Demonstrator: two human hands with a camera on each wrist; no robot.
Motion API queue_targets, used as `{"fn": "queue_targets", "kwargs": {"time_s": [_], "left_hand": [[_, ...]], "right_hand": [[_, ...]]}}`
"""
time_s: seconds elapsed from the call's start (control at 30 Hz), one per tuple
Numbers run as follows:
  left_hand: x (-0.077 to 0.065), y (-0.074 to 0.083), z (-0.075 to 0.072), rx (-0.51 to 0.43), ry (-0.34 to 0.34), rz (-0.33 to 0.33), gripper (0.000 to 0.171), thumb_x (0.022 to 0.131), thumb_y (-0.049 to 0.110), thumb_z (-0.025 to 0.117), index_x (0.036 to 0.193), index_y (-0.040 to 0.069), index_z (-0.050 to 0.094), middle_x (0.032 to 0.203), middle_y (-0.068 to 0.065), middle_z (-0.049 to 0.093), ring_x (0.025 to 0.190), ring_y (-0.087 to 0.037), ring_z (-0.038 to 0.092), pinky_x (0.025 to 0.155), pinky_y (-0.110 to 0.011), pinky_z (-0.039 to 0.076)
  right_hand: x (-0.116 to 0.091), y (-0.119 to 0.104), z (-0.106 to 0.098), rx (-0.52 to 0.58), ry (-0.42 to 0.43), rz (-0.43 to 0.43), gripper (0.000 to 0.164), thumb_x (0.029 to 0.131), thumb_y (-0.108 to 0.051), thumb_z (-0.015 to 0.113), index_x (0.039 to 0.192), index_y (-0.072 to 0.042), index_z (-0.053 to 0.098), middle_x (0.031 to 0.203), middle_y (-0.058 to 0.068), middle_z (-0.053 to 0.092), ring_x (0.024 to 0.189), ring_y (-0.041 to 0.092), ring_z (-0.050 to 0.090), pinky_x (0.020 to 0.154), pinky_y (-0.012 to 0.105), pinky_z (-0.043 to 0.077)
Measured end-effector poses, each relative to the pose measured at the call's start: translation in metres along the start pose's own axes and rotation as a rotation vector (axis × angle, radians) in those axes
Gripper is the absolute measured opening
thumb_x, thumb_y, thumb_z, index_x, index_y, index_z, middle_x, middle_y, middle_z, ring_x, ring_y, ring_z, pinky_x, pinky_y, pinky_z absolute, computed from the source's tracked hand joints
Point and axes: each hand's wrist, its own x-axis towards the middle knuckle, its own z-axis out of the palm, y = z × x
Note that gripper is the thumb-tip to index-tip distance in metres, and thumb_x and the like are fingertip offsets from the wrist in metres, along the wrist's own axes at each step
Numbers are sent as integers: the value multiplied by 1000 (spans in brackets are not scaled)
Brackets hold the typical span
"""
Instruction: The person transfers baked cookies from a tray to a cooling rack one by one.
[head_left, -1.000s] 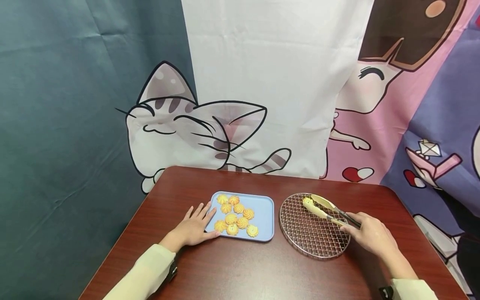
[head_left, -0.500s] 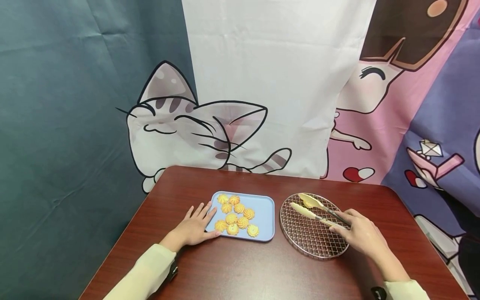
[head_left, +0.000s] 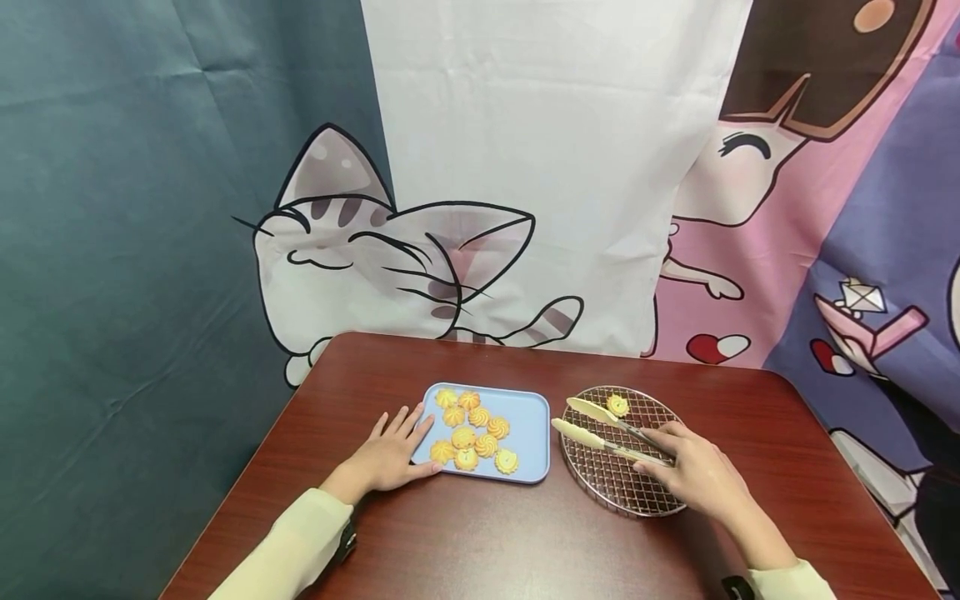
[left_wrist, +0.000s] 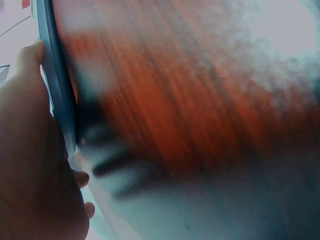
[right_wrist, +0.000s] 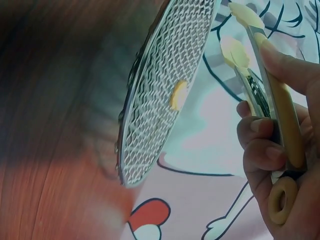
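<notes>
My right hand grips a pair of yellow-tipped tongs above the round wire rack. The tongs' tips stand apart with nothing between them, pointing left toward the tray. One cookie lies on the rack near its far edge; the right wrist view shows the same cookie apart from the tongs. My left hand rests with spread, straight fingers on the left edge of the blue tray. Several piped cookies lie on the tray, mostly at its left and middle.
Tray and rack stand side by side on a reddish-brown wooden table, a narrow gap between them. Behind the table hangs a cartoon-printed curtain. Glare and blur cover much of the left wrist view.
The tongs have opened and released the cookie on the rack. My right hand has moved left with the tongs, toward the tray. My left hand has stayed put.
</notes>
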Motion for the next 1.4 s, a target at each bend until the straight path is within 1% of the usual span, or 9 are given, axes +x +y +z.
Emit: {"fn": "queue_targets", "kwargs": {"time_s": [0.17,0.4,0.6,0.8,0.9,1.0,1.13,1.23,1.4], "left_hand": [[1,-1,2,4,-6,-10,97,90,84,37,163,22,22,171,-3,10,156,-33,14,122,-60,9],[0,0,1,12,-15,-13,95,91,80,40,163,21,22,171,-4,10,155,-34,14,121,-60,10],[-2,4,-4,2,-11,-4,92,93,75,45,162,17,27,170,-9,14,155,-38,15,121,-62,11],[-3,7,-6,8,-11,-11,92,93,76,44,162,17,27,170,-8,14,155,-37,14,121,-61,11],[-3,7,-7,7,-12,-14,92,93,76,44,162,17,27,170,-8,15,155,-38,14,121,-61,10],[-3,8,-8,10,-16,-19,92,93,77,43,162,18,27,170,-8,15,155,-37,14,121,-61,10],[-2,8,-8,16,-20,-18,92,93,77,42,162,18,27,170,-8,15,155,-37,14,121,-61,11],[-2,9,-8,16,-26,-18,92,93,76,43,162,18,27,170,-8,14,155,-37,14,121,-61,10],[-2,9,-9,15,-32,-21,91,94,76,43,162,18,26,170,-7,14,155,-37,14,121,-61,10]], "right_hand": [[-1,-9,4,-3,-8,-23,52,79,-36,86,122,-9,75,106,-3,66,87,24,68,69,49,56],[-2,-21,6,4,-27,-36,51,79,-38,86,121,-12,76,104,-5,66,88,23,69,66,43,55],[-2,-30,7,-3,-12,-96,50,76,-36,89,119,-12,77,105,-6,67,85,17,69,67,39,56],[-3,-38,8,-3,-36,-105,51,76,-38,88,119,-14,77,108,-7,67,85,13,67,66,36,54],[-3,-41,9,-4,-42,-121,51,76,-39,88,119,-15,77,108,-9,67,84,12,67,67,35,54],[-2,-43,12,-6,-51,-135,50,75,-40,89,118,-18,77,106,-12,66,80,7,64,65,32,53],[0,-45,14,12,-64,-154,50,74,-38,89,117,-16,78,105,-11,66,78,3,60,63,30,51],[1,-46,15,23,-78,-165,51,73,-38,90,117,-15,78,104,-11,66,77,2,59,63,29,51],[3,-49,15,23,-100,-172,51,75,-40,88,118,-16,77,106,-11,66,79,3,59,64,29,51]]}}
